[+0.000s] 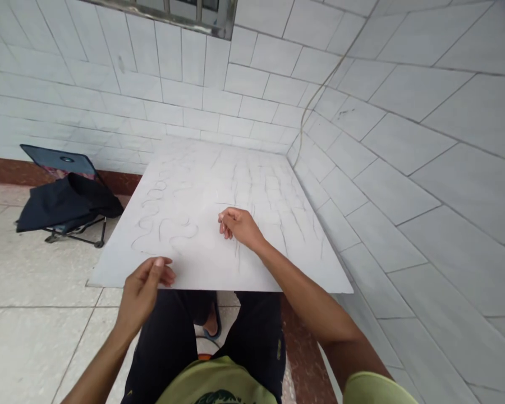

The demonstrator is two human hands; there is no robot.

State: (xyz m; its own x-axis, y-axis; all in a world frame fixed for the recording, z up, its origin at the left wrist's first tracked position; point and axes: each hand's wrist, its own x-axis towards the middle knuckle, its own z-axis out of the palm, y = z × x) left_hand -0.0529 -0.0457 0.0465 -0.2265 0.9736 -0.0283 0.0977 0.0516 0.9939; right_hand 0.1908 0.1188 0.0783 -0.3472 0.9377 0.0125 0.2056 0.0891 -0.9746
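A white board-like tabletop [210,275] lies before me. Thin dark strands or lines are spread across it: wavy ones [179,230] at the left, straighter ones [283,235] at the right. I cannot tell whether they are thread, wire or marks. My right hand [239,224] is over the middle of the top, thumb and fingertips pinched on a thin strand [224,229] that shows as a small loop below them. At the near left edge, my left hand [151,280] has its fingers curled and thumb against them; anything held there is too small to see.
A low folding chair [65,160] with dark cloth [63,202] on it stands on the floor at the left. Tiled walls [404,168] border the table at the back and right. A thin cable [307,106] runs down the corner. My legs are under the near edge.
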